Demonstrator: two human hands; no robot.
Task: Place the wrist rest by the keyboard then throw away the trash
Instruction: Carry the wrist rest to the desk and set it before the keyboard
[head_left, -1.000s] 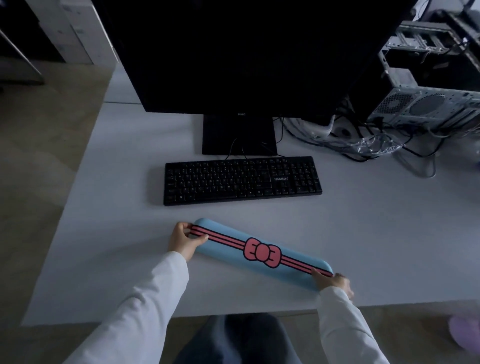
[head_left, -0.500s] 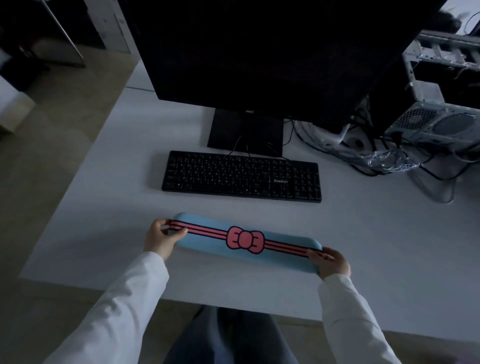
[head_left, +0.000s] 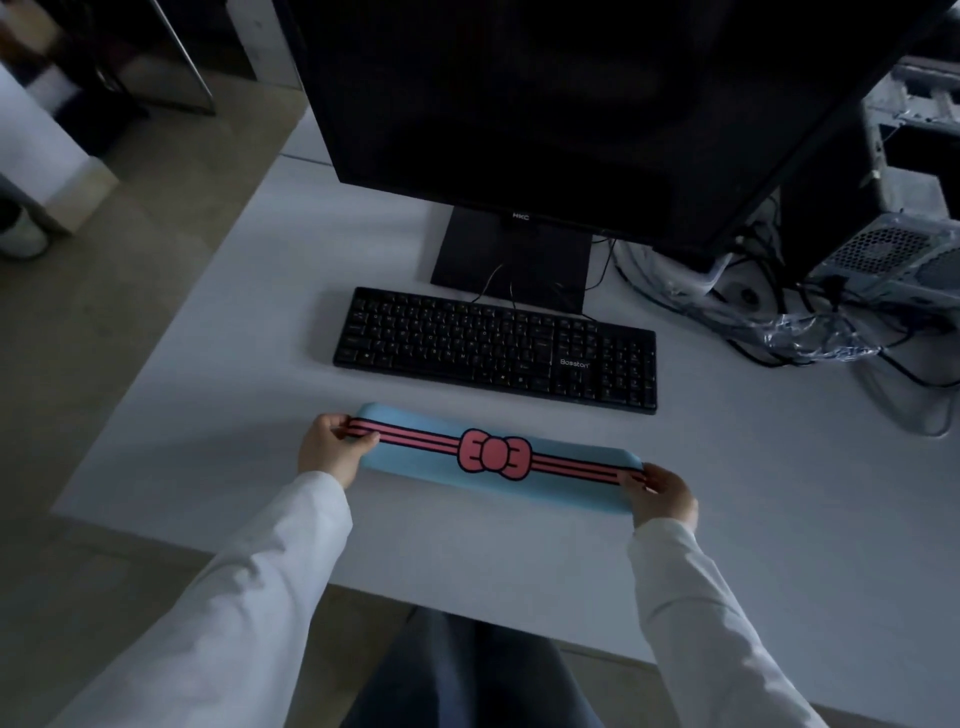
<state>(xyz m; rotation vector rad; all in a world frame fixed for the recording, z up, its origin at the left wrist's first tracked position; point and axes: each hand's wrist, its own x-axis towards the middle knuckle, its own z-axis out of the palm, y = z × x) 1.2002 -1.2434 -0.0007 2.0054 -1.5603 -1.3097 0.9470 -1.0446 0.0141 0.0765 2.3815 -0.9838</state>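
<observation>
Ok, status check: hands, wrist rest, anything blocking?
Left hand and right hand grip the wrist rest ends. Rest sits short of keyboard, roughly parallel. Desk strip between them bare.

Since a second ago the blue wrist rest (head_left: 498, 457), gripped at its ends by the left hand (head_left: 332, 449) and right hand (head_left: 662, 496), has swung from a skewed angle to nearly parallel with the keyboard (head_left: 496, 349) and closed in toward it.
</observation>
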